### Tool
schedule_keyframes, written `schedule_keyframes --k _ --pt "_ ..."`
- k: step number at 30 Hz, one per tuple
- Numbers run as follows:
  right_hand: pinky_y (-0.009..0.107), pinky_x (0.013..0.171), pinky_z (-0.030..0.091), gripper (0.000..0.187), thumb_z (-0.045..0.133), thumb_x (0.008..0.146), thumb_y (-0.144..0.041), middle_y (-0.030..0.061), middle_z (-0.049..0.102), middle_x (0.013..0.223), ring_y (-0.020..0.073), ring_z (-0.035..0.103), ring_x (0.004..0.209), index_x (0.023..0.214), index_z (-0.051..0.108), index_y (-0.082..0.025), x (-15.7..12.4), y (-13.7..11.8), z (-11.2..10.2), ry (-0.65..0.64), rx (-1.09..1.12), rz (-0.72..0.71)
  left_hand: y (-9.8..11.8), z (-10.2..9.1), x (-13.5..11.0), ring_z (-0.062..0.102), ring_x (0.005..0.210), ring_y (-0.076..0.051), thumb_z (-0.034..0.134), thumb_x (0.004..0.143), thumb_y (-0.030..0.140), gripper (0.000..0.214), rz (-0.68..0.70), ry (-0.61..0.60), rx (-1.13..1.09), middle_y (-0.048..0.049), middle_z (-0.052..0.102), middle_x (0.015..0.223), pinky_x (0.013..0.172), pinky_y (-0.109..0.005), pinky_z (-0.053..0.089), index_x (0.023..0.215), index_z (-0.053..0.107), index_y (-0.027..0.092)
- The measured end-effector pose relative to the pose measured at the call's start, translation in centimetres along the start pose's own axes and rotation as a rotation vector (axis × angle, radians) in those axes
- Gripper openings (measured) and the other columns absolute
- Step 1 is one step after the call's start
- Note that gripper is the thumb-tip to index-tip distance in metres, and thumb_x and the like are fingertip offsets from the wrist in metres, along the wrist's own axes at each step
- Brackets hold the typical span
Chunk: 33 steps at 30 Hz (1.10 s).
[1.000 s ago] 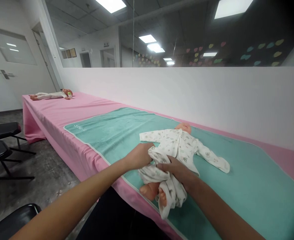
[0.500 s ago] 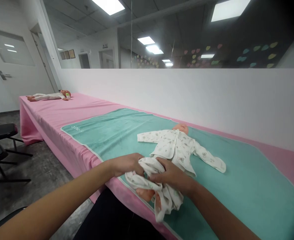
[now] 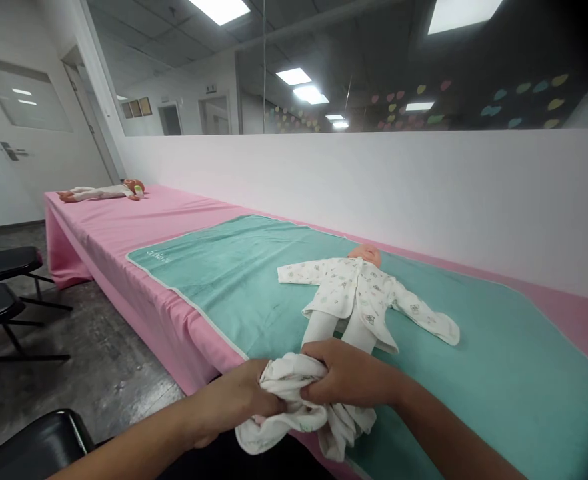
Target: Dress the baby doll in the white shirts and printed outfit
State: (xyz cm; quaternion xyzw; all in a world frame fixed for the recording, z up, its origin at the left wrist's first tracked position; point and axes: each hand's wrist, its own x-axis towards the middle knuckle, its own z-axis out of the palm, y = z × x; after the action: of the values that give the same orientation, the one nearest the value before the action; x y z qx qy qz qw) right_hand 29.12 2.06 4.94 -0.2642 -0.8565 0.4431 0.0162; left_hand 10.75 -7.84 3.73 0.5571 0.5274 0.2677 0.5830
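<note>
A baby doll (image 3: 367,253) lies on its back on a teal towel (image 3: 224,280), dressed in a white printed romper (image 3: 357,293) with its arms spread. The romper's legs run toward me and end in a bunched white fold of cloth (image 3: 279,420) at the towel's near edge. My left hand (image 3: 239,403) and my right hand (image 3: 349,373) both grip that fold, side by side. The doll's feet are hidden inside the cloth.
The towel lies on a long pink-sheeted table (image 3: 124,227). A second dressed doll (image 3: 101,193) lies at its far end. Black chairs (image 3: 4,263) stand on the concrete floor to the left, and a white wall runs along the table's far side.
My hands have moved toward me with the cloth. The doll's bare feet are now covered, and white romper legs stretch over its legs.
</note>
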Motion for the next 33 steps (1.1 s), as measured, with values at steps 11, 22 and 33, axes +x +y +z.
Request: schedule_keyframes --k 11,22,33 --pt "0.024 0.062 0.039 0.029 0.066 0.067 -0.032 -0.0001 0.057 0.086 0.0150 0.053 0.077 0.090 0.054 -0.018 -0.1 0.0 -0.8 -0.094 0.179 -0.024 -0.3 0.1 0.3 0.056 0.078 -0.017 0.044 0.082 0.035 0.022 0.093 0.268 0.329 -0.0009 0.063 0.087 0.065 -0.024 0.042 0.090 0.055 0.018" --pt "0.021 0.063 0.039 0.036 0.069 0.063 -0.036 -0.0020 0.060 0.085 0.0133 0.055 0.076 0.093 0.057 -0.020 -0.7 -1.2 -0.9 -0.271 -0.041 -0.139 1.1 -0.3 -1.1 0.056 0.067 -0.013 0.048 0.080 0.027 0.015 0.101 0.054 0.447 0.0029 0.063 0.076 0.054 -0.019 0.037 0.080 0.060 0.018" --pt "0.019 0.051 0.034 0.020 0.064 0.060 -0.032 -0.0026 0.057 0.068 0.0101 0.049 0.059 0.071 0.056 -0.018 -0.8 -1.5 1.1 -0.307 -0.405 -0.213 -1.8 0.6 -0.4 0.053 0.083 -0.013 0.046 0.081 0.014 0.012 0.504 0.084 0.659 -0.0049 0.055 0.092 0.072 -0.022 0.042 0.078 0.057 0.018"
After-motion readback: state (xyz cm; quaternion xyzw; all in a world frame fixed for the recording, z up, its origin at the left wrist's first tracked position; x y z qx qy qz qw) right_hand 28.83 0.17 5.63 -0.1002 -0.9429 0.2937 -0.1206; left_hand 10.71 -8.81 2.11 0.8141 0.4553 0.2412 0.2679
